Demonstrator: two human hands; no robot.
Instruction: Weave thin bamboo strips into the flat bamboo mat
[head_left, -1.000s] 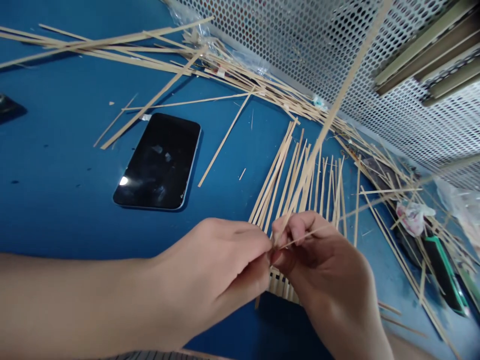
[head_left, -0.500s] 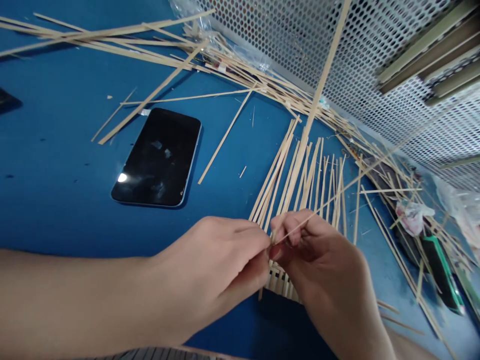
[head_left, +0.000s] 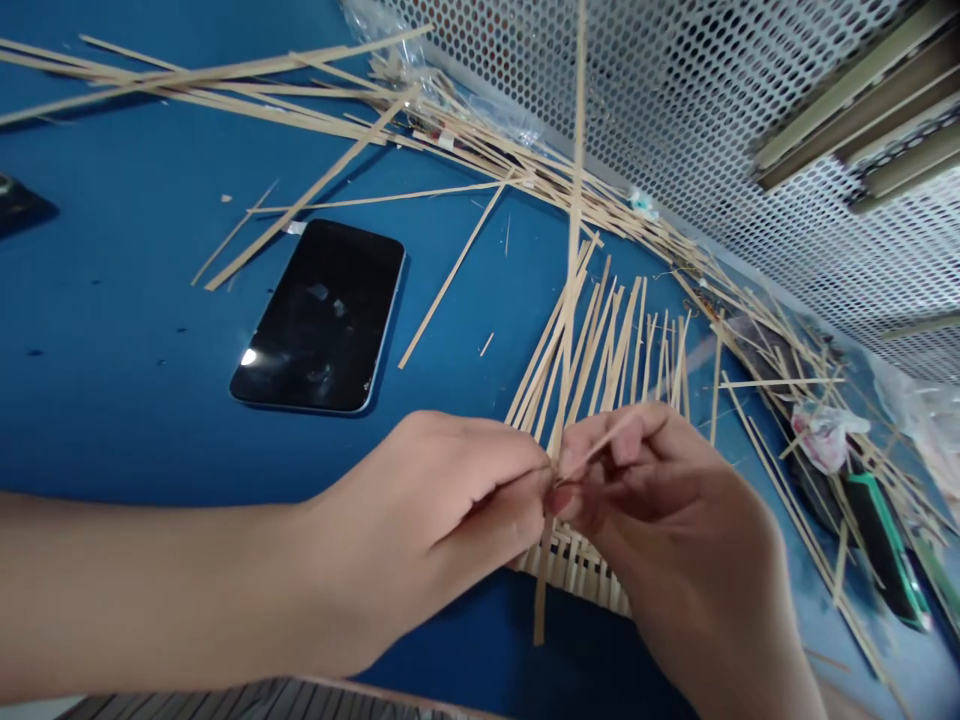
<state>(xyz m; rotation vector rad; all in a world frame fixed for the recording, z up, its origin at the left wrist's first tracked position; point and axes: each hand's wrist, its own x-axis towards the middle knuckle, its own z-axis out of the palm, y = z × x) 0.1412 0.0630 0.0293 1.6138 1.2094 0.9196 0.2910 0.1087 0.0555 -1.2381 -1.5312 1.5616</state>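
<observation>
While side by side, left hand (head_left: 442,500) and right hand (head_left: 679,520) in tight pinches on wooden strips (head_left: 575,220).

Left hand (head_left: 442,505), right hand (head_left: 694,540) pinching long strip (head_left: 576,200) over woven piece (head_left: 583,572); phone (head_left: 322,320) on blue table (head_left: 135,400).

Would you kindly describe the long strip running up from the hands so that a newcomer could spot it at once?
On the blue table, find where the left hand and right hand meet. The long pale strip runs upward from there, in front of the fanned strips; unlike them, it reaches the picture's top edge.
</observation>
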